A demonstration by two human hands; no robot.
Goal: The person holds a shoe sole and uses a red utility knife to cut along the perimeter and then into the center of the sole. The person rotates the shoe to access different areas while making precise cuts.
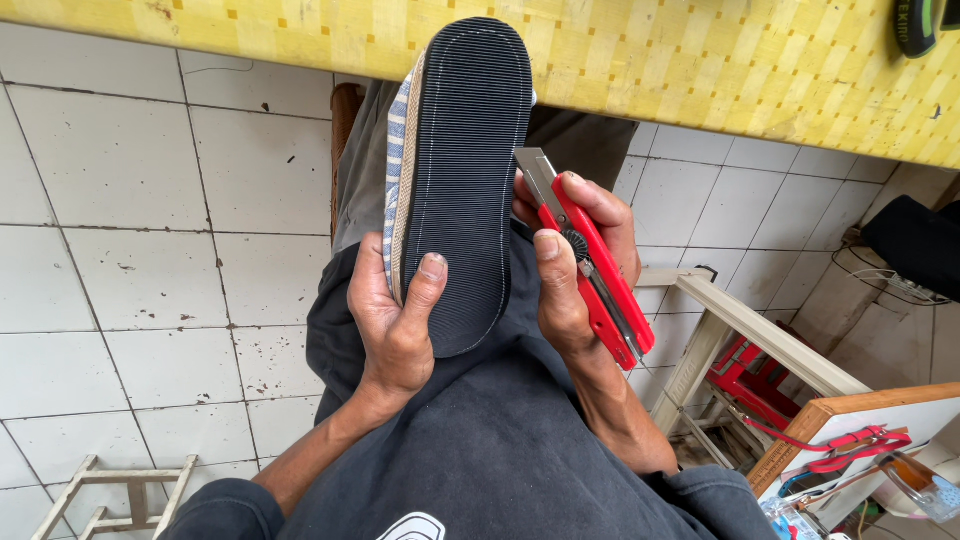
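In the head view, the left hand (390,320) is clenched around the lower edge of a slipper (465,180), thumb pressed flat on its dark ribbed sole, the other fingers wrapped behind where the striped blue-and-white upper shows along the left side. The slipper is held upright over the person's lap, sole facing the camera, its toe end reaching up across the edge of the yellow chequered worktop (700,70).

The right hand (575,260) grasps a red utility knife (590,260), thumb lying along the handle near the black wheel lock, fingers closed around the body. The metal blade end points up and left, touching or just beside the right rim of the sole (the exact contact is too fine to make out).

Around them: white tiled floor (120,200), a pale wooden frame (740,330) to the right with red parts beneath it, and a small wooden stand (120,490) at lower left.

The risks, as I judge them: the blade works close to the left thumb and above the thighs, so a slip along the ribbed rubber could carry the edge toward skin or cloth. A one-handed hold near the heel leaves the toe end free to twist, which could make the cut wander into the sole.
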